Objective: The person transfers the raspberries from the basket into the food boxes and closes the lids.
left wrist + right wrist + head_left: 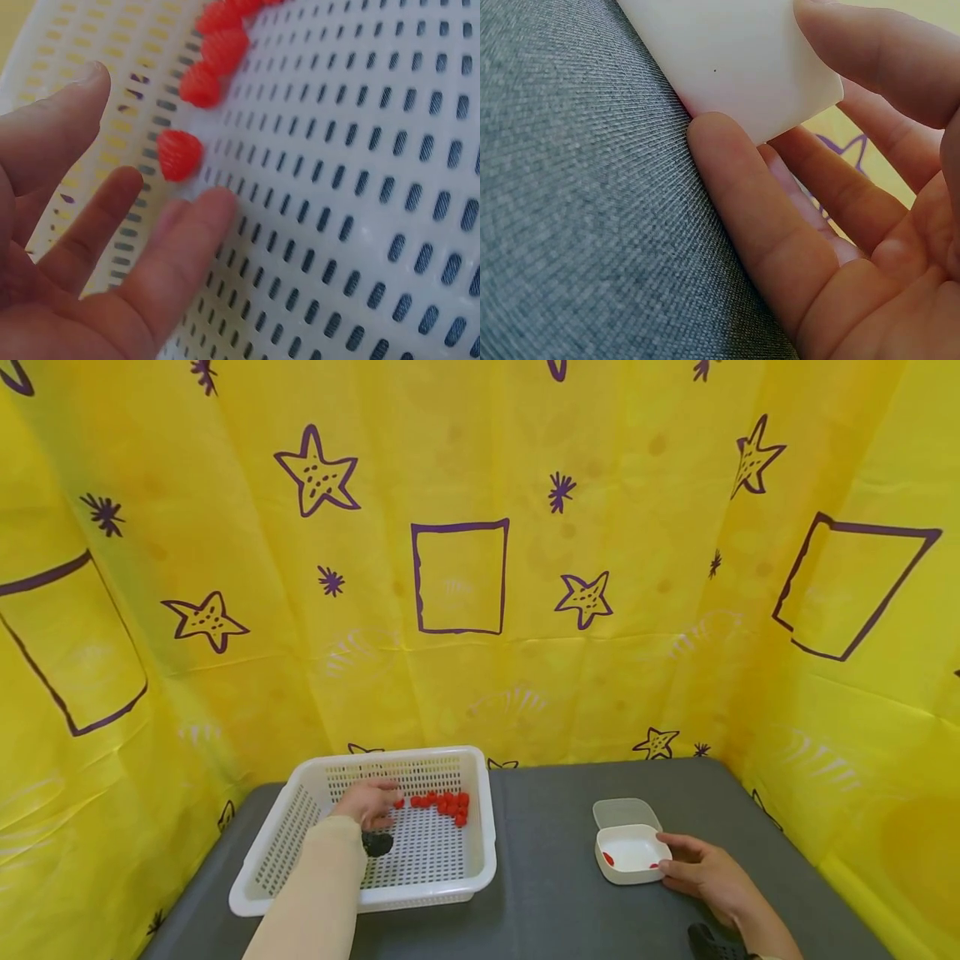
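Observation:
My left hand [369,803] is inside the white perforated basket [483,827], its fingers spread beside a red raspberry [179,155]. In the left wrist view nothing lies between the fingers and thumb, and the fingertips are just short of that raspberry. More raspberries [450,802] lie in a row along the basket's far side and bunch at its right corner. At the right, my right hand [705,870] holds a small white box [628,875] by its right side, thumb and fingers against the wall. Two red bits [608,859] show inside the box.
The box's translucent lid [628,812] lies behind it, next to its far rim. A grey cloth [547,860] covers the table. Yellow curtains [465,693] with purple drawings rise at the table's back and sides. The basket's raised rim surrounds my left hand.

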Tool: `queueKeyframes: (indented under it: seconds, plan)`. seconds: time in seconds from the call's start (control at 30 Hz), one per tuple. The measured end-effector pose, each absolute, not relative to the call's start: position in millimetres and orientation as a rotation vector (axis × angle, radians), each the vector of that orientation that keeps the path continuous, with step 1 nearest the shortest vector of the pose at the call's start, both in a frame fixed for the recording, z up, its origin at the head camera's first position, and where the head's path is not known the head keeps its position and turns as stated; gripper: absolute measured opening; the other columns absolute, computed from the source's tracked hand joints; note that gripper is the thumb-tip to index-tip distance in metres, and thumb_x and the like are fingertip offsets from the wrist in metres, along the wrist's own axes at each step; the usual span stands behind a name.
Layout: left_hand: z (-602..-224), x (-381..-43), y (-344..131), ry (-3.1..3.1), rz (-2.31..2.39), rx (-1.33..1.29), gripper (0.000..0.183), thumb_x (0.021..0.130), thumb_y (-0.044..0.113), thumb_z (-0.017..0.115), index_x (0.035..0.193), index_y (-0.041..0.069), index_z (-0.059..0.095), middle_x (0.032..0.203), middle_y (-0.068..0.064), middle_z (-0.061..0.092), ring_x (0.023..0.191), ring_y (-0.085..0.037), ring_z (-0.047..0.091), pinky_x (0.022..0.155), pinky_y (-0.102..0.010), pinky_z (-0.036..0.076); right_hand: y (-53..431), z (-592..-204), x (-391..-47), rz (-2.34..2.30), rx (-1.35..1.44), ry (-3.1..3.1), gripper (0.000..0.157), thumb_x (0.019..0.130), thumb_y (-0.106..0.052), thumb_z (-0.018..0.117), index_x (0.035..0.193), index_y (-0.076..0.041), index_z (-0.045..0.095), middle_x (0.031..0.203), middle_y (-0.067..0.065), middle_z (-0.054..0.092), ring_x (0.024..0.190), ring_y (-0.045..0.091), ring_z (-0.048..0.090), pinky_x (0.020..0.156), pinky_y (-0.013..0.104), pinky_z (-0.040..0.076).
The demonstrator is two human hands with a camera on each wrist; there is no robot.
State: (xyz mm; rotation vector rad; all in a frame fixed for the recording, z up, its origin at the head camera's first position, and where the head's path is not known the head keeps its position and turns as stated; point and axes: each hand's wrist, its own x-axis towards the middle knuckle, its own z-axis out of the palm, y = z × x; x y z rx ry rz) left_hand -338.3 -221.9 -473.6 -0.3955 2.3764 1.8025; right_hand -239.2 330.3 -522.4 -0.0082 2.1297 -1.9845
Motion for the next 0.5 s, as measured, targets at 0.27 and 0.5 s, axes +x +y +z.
queueKeyframes:
  seconds: [0.27, 0.5]
  plan:
    - [-484.7, -344.1, -223.4, 2.407, 1.777, -0.478, 0.046, 0.091, 0.001, 0.070, 0.135, -0.005, 0.058, 0.132, -0.027, 0.057, 0.109, -0.038, 0.063, 0.082, -0.043, 0.057, 331.2, -524.1, -239.8, -1.999, -0.014, 2.121, 0.061, 0.091, -0.006, 0.073, 0.142, 0.012, 0.043, 0.145, 0.040, 0.030, 0.105, 0.026, 0.062, 0.089, 0.044, 0.054]
    - [-490.1, -349.6, -219.3, 2.466, 1.727, -0.473, 0.040, 0.085, -0.007, 0.072, 0.124, -0.010, 0.064, 0.126, -0.029, 0.060, 0.090, -0.025, 0.068, 0.073, -0.037, 0.059, 330.7, -522.9, -239.4, -1.996, 0.019, 2.122, 0.061, 0.090, -0.005, 0.073, 0.142, 0.011, 0.044, 0.147, 0.041, 0.026, 0.105, 0.027, 0.062, 0.089, 0.044, 0.054]
